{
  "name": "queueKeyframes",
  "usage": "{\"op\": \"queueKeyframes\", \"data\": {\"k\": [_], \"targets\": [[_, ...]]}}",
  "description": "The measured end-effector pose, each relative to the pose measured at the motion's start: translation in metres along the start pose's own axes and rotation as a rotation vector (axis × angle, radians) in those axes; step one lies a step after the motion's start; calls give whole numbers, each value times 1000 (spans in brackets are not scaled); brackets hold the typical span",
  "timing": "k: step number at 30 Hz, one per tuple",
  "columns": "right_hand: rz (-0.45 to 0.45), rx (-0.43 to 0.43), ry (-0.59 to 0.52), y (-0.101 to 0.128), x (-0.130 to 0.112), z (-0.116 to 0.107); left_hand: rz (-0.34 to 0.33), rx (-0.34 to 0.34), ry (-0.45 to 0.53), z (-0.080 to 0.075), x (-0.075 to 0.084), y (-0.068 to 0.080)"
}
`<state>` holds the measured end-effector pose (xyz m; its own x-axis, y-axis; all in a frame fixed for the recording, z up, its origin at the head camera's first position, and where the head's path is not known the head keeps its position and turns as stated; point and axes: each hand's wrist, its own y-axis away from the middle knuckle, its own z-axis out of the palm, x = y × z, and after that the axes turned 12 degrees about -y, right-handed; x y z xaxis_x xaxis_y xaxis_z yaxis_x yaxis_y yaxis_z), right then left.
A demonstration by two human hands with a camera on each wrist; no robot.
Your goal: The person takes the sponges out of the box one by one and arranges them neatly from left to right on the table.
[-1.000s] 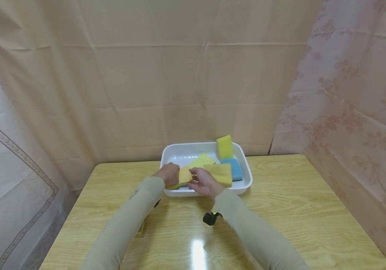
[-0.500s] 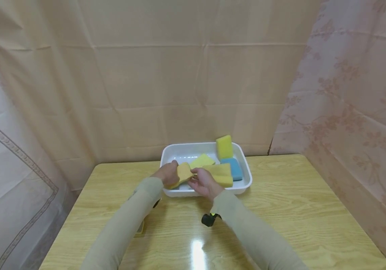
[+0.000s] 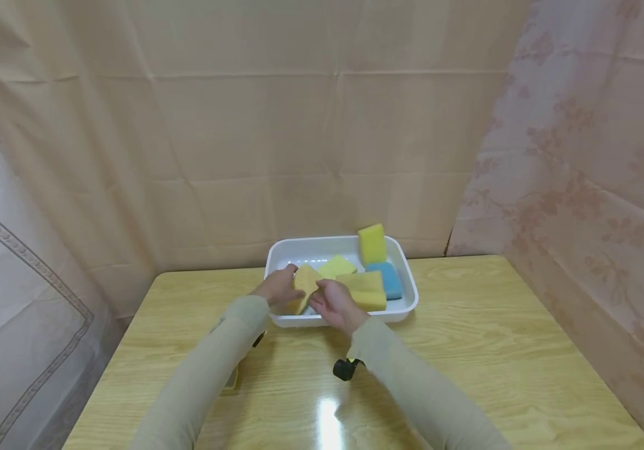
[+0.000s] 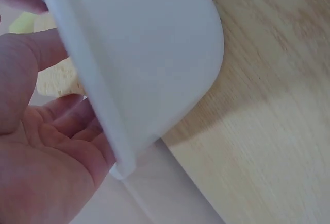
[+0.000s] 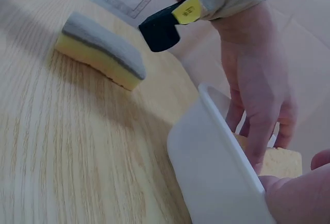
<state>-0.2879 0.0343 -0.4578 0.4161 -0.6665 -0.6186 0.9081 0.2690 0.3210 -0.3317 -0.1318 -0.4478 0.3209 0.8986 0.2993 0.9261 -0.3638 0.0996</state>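
Observation:
Over the left part of a white tray (image 3: 299, 322), both hands hold one yellow sponge (image 3: 307, 281), now tilted. My left hand (image 3: 278, 289) has its thumb in front of the sponge and its fingers behind; in the left wrist view the hand (image 4: 49, 147) reaches over the tray's rim. My right hand (image 3: 340, 306) pinches the sponge's right edge, though its fingertips are partly hidden. In the right wrist view the sponge (image 5: 282, 162) shows above the tray wall (image 5: 211, 167).
In the tray, a yellow sponge (image 3: 372, 244) leans upright at the back right, beside a blue sponge (image 3: 387, 281). Further yellow sponges (image 3: 369, 301) and a pale yellow one (image 3: 337, 265) lie there. A grey-topped sponge (image 5: 100, 49) lies on the wooden table (image 3: 468, 350), near the left forearm.
Held flat and level a second ago, the yellow sponge has turned and tilted between the hands. My left fingers have spread from a fist-like grip; the right hand has barely moved.

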Motion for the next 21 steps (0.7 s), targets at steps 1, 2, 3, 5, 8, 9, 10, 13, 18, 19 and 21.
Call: {"op": "queueKeyframes", "data": {"k": [1, 2, 3, 5, 8, 9, 10, 13, 18, 19, 21], "targets": [[-14, 3, 19, 0, 1, 1, -7, 3, 5, 0, -1, 1], [-27, 10, 42, 0, 1, 1, -14, 7, 14, 0, -1, 1], [-34, 14, 66, 1, 2, 2, -22, 10, 29, 0, -2, 2], [-35, 5, 99, 2, 3, 2, -27, 21, 68, -1, -3, 3], [-31, -10, 126, 3, 3, 2, -19, 33, 128, -3, -4, 5], [-32, -14, 136, 3, 3, 2, -12, 40, 144, -3, -4, 5], [-34, -13, 146, 3, 3, 2, -8, 47, 152, -4, -4, 6], [-52, -16, 173, 2, 2, 2, -6, 71, 160, -4, -4, 5], [-83, -43, 199, 3, 2, 2, -16, 100, 152, -6, -3, 6], [-90, -54, 202, 3, 2, 2, -13, 103, 145, -7, -3, 7], [-107, -73, 211, 2, 3, 1, -11, 106, 140, -8, -4, 8]]}}
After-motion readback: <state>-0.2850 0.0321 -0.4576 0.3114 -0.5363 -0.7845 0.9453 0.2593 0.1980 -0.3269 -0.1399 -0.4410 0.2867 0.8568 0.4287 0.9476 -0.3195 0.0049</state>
